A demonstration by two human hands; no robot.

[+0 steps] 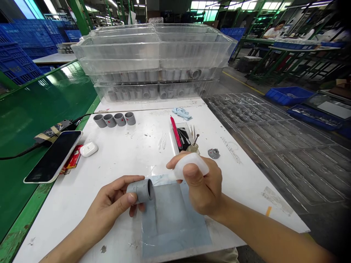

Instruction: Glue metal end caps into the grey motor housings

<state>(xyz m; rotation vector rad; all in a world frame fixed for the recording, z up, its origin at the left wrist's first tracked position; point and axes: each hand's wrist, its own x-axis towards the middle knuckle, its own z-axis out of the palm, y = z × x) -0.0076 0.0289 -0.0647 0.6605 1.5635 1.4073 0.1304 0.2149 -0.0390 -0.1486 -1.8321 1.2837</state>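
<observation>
My left hand (112, 204) grips a short grey plastic pipe fitting (141, 190) on its side, open end turned right. My right hand (204, 188) is closed around a small white squeeze bottle (190, 164), its tip pointing left toward the fitting's mouth. Both hands hover above a grey mat (172, 219) taped to the white table (123, 153). Several more grey fittings (115, 119) stand in a row at the table's far left.
A phone (53, 156), a red packet and a white earbud case (88, 149) lie at the left edge. A red pen (175, 131) and small tray sit mid-table. Stacked clear trays of fittings (153, 62) stand behind; flat clear trays (274, 135) lie right. People work at far right.
</observation>
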